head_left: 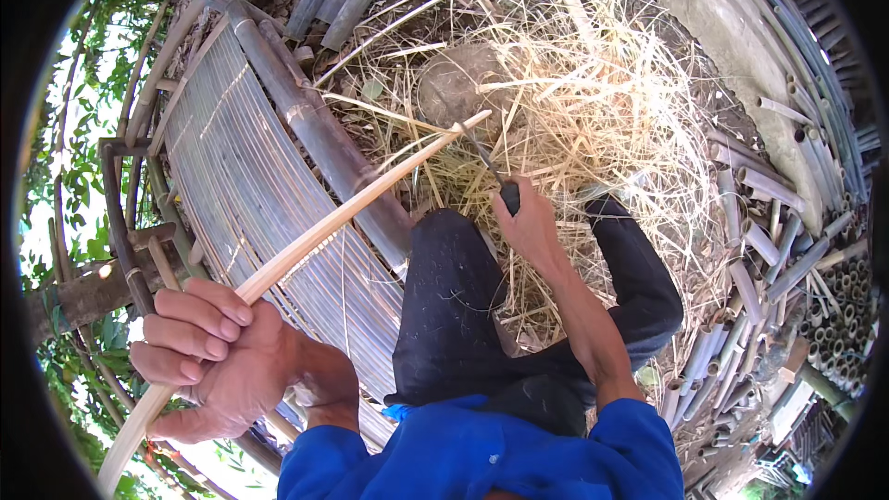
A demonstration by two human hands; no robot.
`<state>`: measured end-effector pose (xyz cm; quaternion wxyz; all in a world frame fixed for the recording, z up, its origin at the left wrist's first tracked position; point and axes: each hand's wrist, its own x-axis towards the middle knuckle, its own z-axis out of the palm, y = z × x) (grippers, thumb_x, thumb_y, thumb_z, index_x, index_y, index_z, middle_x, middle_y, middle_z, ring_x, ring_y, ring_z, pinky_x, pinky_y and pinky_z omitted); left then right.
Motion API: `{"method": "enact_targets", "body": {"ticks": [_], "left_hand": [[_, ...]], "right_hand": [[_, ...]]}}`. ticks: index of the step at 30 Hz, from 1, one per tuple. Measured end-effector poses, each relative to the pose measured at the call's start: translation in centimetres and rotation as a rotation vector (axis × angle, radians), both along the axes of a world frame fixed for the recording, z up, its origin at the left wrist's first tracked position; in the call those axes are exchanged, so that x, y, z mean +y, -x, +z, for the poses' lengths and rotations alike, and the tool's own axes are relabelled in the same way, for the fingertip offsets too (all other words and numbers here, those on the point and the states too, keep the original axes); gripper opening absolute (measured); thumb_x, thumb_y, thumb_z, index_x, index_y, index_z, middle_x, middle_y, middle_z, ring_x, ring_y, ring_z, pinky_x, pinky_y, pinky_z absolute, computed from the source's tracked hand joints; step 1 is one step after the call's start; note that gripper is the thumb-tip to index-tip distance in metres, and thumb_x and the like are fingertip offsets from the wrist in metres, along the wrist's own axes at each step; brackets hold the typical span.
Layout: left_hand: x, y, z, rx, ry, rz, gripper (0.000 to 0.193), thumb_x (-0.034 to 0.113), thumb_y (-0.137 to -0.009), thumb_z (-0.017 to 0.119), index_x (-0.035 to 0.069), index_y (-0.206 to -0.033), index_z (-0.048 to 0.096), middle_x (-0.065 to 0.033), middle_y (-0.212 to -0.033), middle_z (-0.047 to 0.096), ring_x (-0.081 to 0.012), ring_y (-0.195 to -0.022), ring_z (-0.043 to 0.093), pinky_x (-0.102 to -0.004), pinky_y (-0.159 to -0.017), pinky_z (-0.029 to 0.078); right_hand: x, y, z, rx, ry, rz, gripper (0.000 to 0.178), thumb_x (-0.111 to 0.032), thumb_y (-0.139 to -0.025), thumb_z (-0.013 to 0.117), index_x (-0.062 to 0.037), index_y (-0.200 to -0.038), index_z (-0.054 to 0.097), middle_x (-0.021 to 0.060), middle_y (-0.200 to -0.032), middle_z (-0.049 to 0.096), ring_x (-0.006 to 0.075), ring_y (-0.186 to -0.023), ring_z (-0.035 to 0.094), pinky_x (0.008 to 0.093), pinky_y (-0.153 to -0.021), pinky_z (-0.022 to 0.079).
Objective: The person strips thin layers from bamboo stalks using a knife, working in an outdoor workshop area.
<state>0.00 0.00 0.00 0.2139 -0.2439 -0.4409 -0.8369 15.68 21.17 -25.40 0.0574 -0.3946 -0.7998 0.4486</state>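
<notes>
My left hand, at the lower left, is wrapped round a long pale bamboo strip. The strip slants up and to the right, its far end near the middle of the view. My right hand grips the dark handle of a knife. Its narrow blade points up and left and meets the strip close to the far end, where a thin curled shaving shows. Part of the blade's edge is hidden at the strip.
Left of my legs lies a slatted bamboo bench with a thick pole along its edge. Beyond my knees a heap of pale shavings surrounds a rounded stone. Cut bamboo tubes are piled at the right beside a low wall.
</notes>
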Motion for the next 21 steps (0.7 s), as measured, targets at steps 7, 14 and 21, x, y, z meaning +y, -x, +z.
{"method": "enact_targets", "body": {"ticks": [7,14,21], "left_hand": [[1.2,-0.8,0.2,0.146,-0.114,-0.39,0.057,0.065,-0.09,0.056,0.015,-0.068,0.041,-0.0002,-0.056,0.032,-0.0131,-0.049,0.032,-0.0287,-0.04,0.028],[0.6,-1.0,1.0,0.209,-0.198,-0.473,0.054,0.061,-0.088,0.058,0.016,-0.063,0.043,0.0037,-0.05,0.032,-0.0104,-0.039,0.03,-0.027,-0.037,0.024],[1.7,-0.2,0.5,0.297,-0.19,-0.427,0.048,0.048,-0.094,0.053,0.017,-0.059,0.044,0.0077,-0.046,0.032,-0.0034,-0.036,0.028,-0.0198,-0.032,0.021]], "right_hand": [[-1.6,0.8,3.8,0.251,-0.197,0.154,0.035,-0.028,-0.091,0.073,-0.0012,-0.109,0.059,0.0213,-0.084,0.071,0.037,-0.068,0.072,0.0424,-0.06,0.057],[-0.1,1.1,-0.5,0.064,-0.214,0.188,0.037,-0.028,-0.093,0.07,0.0007,-0.11,0.053,0.0231,-0.082,0.069,0.0413,-0.067,0.069,0.0483,-0.058,0.055],[-1.3,3.8,3.4,0.351,-0.299,0.266,0.032,-0.026,-0.092,0.072,-0.0004,-0.104,0.057,0.0208,-0.074,0.066,0.0352,-0.064,0.069,0.0415,-0.056,0.055]]}}
